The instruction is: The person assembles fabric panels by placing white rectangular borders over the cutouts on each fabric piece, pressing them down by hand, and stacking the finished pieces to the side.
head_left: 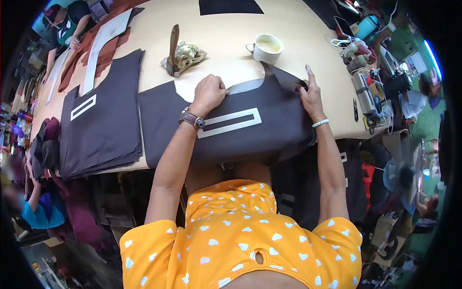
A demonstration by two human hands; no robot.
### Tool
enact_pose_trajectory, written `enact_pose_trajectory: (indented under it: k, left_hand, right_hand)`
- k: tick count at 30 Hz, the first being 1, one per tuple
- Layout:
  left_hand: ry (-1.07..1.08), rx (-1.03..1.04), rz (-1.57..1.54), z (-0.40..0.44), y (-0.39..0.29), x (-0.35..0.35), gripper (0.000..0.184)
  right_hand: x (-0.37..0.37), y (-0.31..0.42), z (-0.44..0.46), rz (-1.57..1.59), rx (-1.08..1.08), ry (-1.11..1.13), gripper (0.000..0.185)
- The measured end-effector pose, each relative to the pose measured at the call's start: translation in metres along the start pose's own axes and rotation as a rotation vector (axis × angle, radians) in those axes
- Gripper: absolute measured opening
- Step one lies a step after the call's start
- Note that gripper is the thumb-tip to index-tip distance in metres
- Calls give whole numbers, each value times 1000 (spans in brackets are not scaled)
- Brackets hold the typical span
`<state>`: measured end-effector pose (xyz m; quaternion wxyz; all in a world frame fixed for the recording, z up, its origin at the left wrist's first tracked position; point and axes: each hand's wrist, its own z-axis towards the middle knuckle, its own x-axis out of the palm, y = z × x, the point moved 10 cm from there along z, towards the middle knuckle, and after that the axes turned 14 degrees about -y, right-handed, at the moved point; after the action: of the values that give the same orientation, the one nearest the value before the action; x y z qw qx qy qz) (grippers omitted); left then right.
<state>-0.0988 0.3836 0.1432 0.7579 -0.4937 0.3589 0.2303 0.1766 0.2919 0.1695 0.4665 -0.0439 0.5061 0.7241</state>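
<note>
A dark cut fabric piece (284,130) lies across the table's front edge before me, with a white rectangular frame-shaped strip (229,122) on it. My left hand (209,94) is closed at the fabric's upper edge; what its fingers hold is hidden. My right hand (312,94) grips the fabric's raised right side, one finger pointing up. A pale strip (246,87) shows along the fabric's curved upper edge. To the left lies a stack of similar dark pieces (108,123), topped by a smaller white frame-shaped strip (83,107).
On the table (221,29) stand a white cup (268,48) and a plastic bag (191,58) beside an upright brown wooden handle (173,48). A pale curved template (103,45) lies over reddish-brown material at left. Another person (67,29) is at the far left corner. Tools and cables crowd the right edge.
</note>
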Motion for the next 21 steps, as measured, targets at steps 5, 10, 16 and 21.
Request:
enact_pose_trajectory:
  k: [5,10,16,21]
  left_hand:
    - [213,58,-154,21,-6,6,19]
    - [77,160,4,27,-12,-6,20]
    - [-563,143,250,-43,1,-97,37]
    - [-588,-96,458,-94,59,-107,30]
  right_hand:
    - [-10,-4,-8,-17,0,-25,69]
    - [-18,-16,2,-99,-15,-70,67]
    - [-25,-45,18,-151,-5,-101,65]
    - [-24,-53,21,-181,-72,-129,64]
